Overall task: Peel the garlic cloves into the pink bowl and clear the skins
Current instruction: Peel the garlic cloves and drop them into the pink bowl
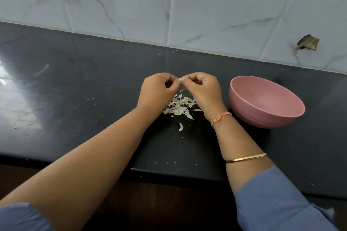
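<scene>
The left hand [155,88] and right hand [204,90] both pinch one garlic clove [180,80] over the pile of skins [180,107], near the pink bowl [262,118] — if the clove slips, it likely drops among the skins, not into the bowl.

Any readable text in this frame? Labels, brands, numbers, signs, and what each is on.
No readable text anywhere in this view.
Bowl: plain pink, no brand or mark.
Tiles: grey veining only.
Counter: specks and skins, no print.
Clove, pinched between left hand and right hand: unmarked.
Bangle: any engraving is too small to tell.
</scene>
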The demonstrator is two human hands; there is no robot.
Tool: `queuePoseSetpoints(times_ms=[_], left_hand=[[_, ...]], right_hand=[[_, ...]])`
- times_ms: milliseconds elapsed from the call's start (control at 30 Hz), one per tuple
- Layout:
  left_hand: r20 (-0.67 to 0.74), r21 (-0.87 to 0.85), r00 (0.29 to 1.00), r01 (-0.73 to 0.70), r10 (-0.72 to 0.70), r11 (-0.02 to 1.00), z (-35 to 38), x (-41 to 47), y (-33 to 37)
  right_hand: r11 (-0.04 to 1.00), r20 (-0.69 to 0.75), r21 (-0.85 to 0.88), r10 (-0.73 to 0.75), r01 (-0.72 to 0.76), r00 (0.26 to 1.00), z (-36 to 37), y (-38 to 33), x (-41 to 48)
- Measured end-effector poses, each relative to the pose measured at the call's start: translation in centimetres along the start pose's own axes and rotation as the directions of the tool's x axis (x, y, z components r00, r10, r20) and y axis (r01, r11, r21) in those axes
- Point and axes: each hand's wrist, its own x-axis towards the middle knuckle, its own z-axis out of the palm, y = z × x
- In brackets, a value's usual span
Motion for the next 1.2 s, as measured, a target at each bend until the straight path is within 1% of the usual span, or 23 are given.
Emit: queuePoseSetpoints(times_ms=[100,200,433,567,633,733,833,967,1067,1200], left_hand=[[0.008,-0.009,1.0,-0.003,0.003,1.0,0.05,-0.04,0.02],[0.001,-0.008,1.0,0.007,-0.007,1.0,0.14,-0.02,-0.03],[-0.023,-0.004,1.0,0.015,-0.015,1.0,0.24,0.1,-0.12],[-0.072,-0.01,0.995,0.071,-0.072,0.997,0.05,0.33,-0.36],[-0.09,-0.024,0.991,0.093,-0.095,0.995,-0.09,0.4,-0.43],[-0.087,-0.057,0.991,0.097,-0.101,0.994,-0.06,0.19,-0.26],[-0.063,-0.085,0.992,0.105,-0.111,0.991,0.02,0.04,-0.18],[-0.016,-0.117,0.999,0.044,-0.046,0.992,0.1,-0.02,-0.07],[0.027,-0.093,0.999,0.028,-0.025,0.995,0.3,0.0,-0.18],[0.051,-0.073,0.999,-0.008,0.012,0.997,0.38,0.04,-0.33]], right_hand=[[1.0,-0.018,-0.012,0.003,-0.003,1.0,-0.04,0.07,-0.01],[0.999,-0.024,0.014,0.052,-0.052,0.998,-0.18,-0.01,0.01],[0.962,0.018,0.179,0.208,-0.207,0.978,-0.15,-0.28,0.07],[0.918,0.01,0.298,0.271,-0.261,0.963,-0.32,-0.26,0.31],[0.903,0.006,0.33,0.289,-0.274,0.957,-0.49,-0.17,0.46],[0.904,0.035,0.322,0.287,-0.282,0.957,-0.56,-0.04,0.46],[0.932,0.068,0.254,0.251,-0.26,0.966,-0.34,0.06,0.33],[0.947,0.085,0.209,0.23,-0.243,0.969,-0.13,0.2,0.35],[0.944,0.078,0.222,0.233,-0.245,0.969,-0.21,0.25,0.44],[0.919,0.084,0.279,0.267,-0.28,0.96,-0.39,0.15,0.48]])
